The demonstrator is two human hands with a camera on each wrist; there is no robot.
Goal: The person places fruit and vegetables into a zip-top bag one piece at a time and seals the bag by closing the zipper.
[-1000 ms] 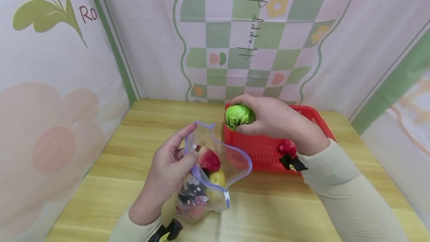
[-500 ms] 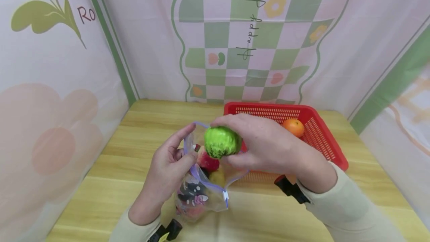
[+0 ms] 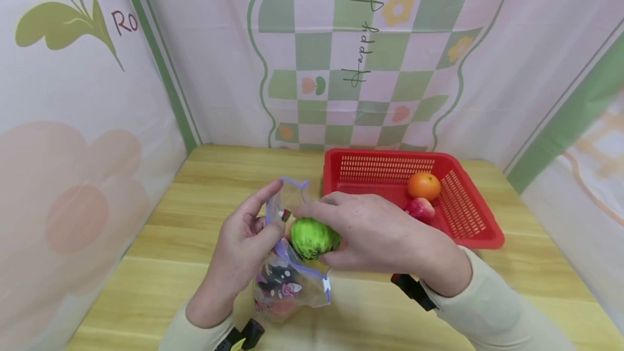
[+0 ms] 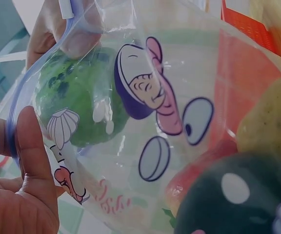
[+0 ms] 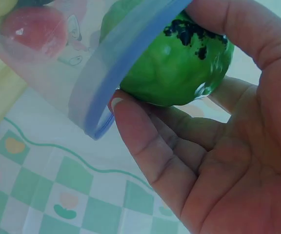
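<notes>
A green, knobbly fruit [image 3: 312, 238] with dark patches is gripped by my right hand [image 3: 377, 234], thumb on one side and fingers on the other. In the right wrist view, the blue rim of a clear zip bag [image 5: 99, 114] crosses the fruit, which is partly inside the mouth. My left hand [image 3: 244, 248] pinches the bag's left rim between thumb and fingers. Through the cartoon-printed plastic, the left wrist view shows a red fruit [image 4: 199, 173], a yellow fruit [image 4: 270, 124] and a dark round thing [image 4: 228, 200]. The white slider [image 3: 326, 285] sits at the rim's near corner.
A red basket [image 3: 493, 238] stands right of the bag on the wooden table [image 3: 195, 221]. In it lie an orange [image 3: 424, 186] and a red fruit [image 3: 420, 208], partly hidden by my right hand. Patterned cloth [image 3: 317, 50] hangs behind and at both sides.
My right hand has carried the green fruit from above the basket left and down into the bag's mouth. The left hand has stayed on the rim. The basket's orange has come into view.
</notes>
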